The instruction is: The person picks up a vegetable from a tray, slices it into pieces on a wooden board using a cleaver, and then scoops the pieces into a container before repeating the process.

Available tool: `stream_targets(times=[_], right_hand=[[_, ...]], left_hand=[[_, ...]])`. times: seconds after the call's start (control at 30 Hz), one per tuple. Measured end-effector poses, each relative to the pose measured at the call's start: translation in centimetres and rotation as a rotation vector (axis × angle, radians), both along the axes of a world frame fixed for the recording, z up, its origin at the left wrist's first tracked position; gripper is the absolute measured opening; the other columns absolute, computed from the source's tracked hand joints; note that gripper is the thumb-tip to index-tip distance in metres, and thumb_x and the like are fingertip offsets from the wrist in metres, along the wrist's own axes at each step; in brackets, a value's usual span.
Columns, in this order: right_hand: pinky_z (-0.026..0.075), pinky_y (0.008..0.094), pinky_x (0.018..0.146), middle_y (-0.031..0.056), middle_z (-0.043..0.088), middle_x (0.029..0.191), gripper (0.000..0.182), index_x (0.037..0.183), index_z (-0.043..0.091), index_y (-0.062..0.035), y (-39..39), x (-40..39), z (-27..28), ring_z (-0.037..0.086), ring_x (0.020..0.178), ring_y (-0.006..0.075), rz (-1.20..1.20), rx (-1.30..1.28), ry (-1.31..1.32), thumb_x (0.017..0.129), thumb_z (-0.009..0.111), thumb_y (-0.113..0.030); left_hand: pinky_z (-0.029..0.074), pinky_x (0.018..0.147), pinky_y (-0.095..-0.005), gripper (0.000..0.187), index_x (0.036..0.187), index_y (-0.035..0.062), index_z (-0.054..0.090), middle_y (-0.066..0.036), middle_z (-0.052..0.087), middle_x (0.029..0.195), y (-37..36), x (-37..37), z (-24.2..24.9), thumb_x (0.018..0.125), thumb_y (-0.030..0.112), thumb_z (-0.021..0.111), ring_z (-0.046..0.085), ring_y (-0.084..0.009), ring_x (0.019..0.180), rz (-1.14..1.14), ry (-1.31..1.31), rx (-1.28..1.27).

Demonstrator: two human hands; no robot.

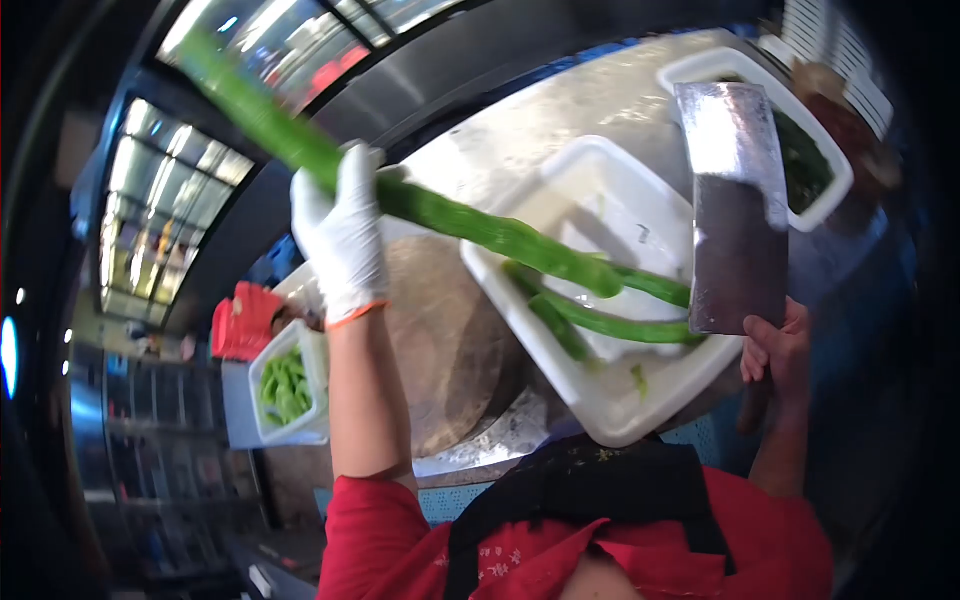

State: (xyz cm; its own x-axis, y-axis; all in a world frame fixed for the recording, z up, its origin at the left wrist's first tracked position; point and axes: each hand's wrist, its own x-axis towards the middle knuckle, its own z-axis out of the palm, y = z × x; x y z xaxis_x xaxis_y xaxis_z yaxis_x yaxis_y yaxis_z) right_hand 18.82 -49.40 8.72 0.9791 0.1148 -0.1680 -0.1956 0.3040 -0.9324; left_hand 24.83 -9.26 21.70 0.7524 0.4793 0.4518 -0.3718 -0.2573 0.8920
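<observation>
My left hand (345, 235), in a white glove with an orange cuff, is closed around the middle of a long green vegetable (500, 236). The vegetable is slender, slightly ridged and tilted; its far end is blurred, and its near end hangs over a white plastic tub (592, 405). Several more long green vegetables (620, 322) lie in that tub. Bare and without a glove, my right hand (775, 345) grips a cleaver (738, 225) by its handle. The broad metal blade points up, beside the tub's right edge.
A round wooden chopping block (430, 350) stands left of the tub on a metal counter (560, 100). Farther left is a white container of cut green pieces (287, 385), near a red basket (240, 322). Dark leafy greens (800, 165) sit in another tub at the back right.
</observation>
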Motion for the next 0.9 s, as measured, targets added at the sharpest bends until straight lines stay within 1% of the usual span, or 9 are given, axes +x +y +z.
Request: stream_targets(times=[0.27, 0.53, 0.6, 0.63, 0.67, 0.7, 0.73, 0.83, 0.9], right_hand=[[0.044, 0.0307, 0.035, 0.0041, 0.050, 0.051, 0.005, 0.086, 0.058, 0.0034, 11.1, 4.7, 0.6, 0.049, 0.036, 0.0137, 0.401, -0.067, 0.003, 0.087, 0.063, 0.002], [0.044, 0.0289, 0.042, 0.0035, 0.055, 0.057, 0.010, 0.088, 0.062, 0.0019, 23.1, 7.2, 4.7, 0.055, 0.045, 0.0110, 0.812, -0.439, -0.217, 0.091, 0.067, -0.007], [0.046, 0.0307, 0.045, 0.0053, 0.055, 0.057, 0.011, 0.089, 0.064, 0.0021, 25.6, 7.8, 5.0, 0.057, 0.049, 0.0117, 0.866, -0.566, -0.246, 0.091, 0.067, -0.008], [0.045, 0.0325, 0.047, 0.0086, 0.053, 0.056, 0.014, 0.086, 0.063, 0.0020, 26.7, 8.5, 4.4, 0.057, 0.049, 0.0154, 0.909, -0.671, -0.598, 0.091, 0.068, -0.010], [0.045, 0.0343, 0.049, 0.0120, 0.051, 0.055, 0.017, 0.083, 0.062, 0.0018, 27.6, 9.1, 4.3, 0.057, 0.049, 0.0191, 0.938, -0.760, -0.959, 0.090, 0.070, -0.011], [0.048, 0.0454, 0.063, 0.0233, 0.058, 0.066, 0.021, 0.085, 0.063, 0.0022, 28.4, 9.3, 5.4, 0.064, 0.066, 0.0382, 1.051, -0.987, -1.012, 0.092, 0.066, -0.017], [0.048, 0.0454, 0.063, 0.0233, 0.058, 0.066, 0.021, 0.085, 0.063, 0.0022, 29.0, 9.5, 5.7, 0.064, 0.066, 0.0382, 1.059, -1.002, -1.015, 0.092, 0.066, -0.017], [0.048, 0.0520, 0.070, 0.0247, 0.062, 0.070, 0.022, 0.083, 0.062, -0.0003, 30.4, 10.3, 6.5, 0.064, 0.074, 0.0460, 1.285, -1.259, -1.161, 0.094, 0.060, -0.020], [0.048, 0.0516, 0.070, 0.0246, 0.062, 0.070, 0.022, 0.084, 0.062, -0.0003, 31.2, 11.0, 6.6, 0.064, 0.074, 0.0459, 1.322, -1.286, -1.179, 0.093, 0.060, -0.020]], left_hand=[[0.056, 0.084, -0.0399, 0.018, 0.098, 0.0063, 0.060, -0.006, 0.062, 0.091, 13.7, -19.1, -10.0, 0.103, 0.023, 0.057, 0.063, -0.0234, 0.088, 0.466, -0.243, -0.721], [0.055, 0.069, -0.0341, 0.022, 0.103, 0.0032, 0.058, -0.008, 0.062, 0.089, 12.9, -26.7, -21.4, 0.098, 0.022, 0.067, 0.063, -0.0206, 0.077, 0.817, -0.013, -0.740], [0.051, 0.059, -0.0296, 0.031, 0.107, 0.0028, 0.060, -0.005, 0.062, 0.083, 14.3, -27.0, -20.7, 0.095, 0.029, 0.071, 0.061, -0.0149, 0.068, 0.955, 0.422, -0.424], [0.046, 0.052, -0.0264, 0.036, 0.108, 0.0024, 0.061, -0.002, 0.061, 0.081, 15.1, -27.4, -21.1, 0.094, 0.034, 0.072, 0.058, -0.0097, 0.065, 0.934, 0.517, -0.394], [0.049, 0.057, -0.0306, 0.035, 0.098, 0.0023, 0.065, -0.006, 0.065, 0.081, 15.6, -27.6, -21.2, 0.092, 0.036, 0.073, 0.060, -0.0149, 0.063, 0.954, 0.616, -0.389], [0.051, 0.060, -0.0337, 0.034, 0.093, 0.0022, 0.067, -0.009, 0.067, 0.082, 15.8, -28.2, -21.0, 0.091, 0.035, 0.074, 0.061, -0.0196, 0.063, 1.012, 0.891, -0.052], [0.052, 0.064, -0.0367, 0.034, 0.088, 0.0020, 0.068, -0.012, 0.069, 0.082, 15.5, -28.5, -20.0, 0.089, 0.035, 0.075, 0.063, -0.0243, 0.063, 1.037, 1.145, 0.305], [0.052, 0.073, -0.0443, 0.020, 0.086, 0.0043, 0.069, -0.014, 0.068, 0.085, 12.2, -25.6, -18.5, 0.084, 0.022, 0.079, 0.064, -0.0340, 0.077, 1.003, 0.617, 0.573], [0.045, 0.094, -0.0457, 0.046, 0.115, 0.0080, 0.068, -0.013, 0.068, 0.102, 9.7, -21.4, -16.5, 0.075, 0.024, 0.083, 0.062, -0.0335, 0.101, 0.532, 0.492, 0.847]])
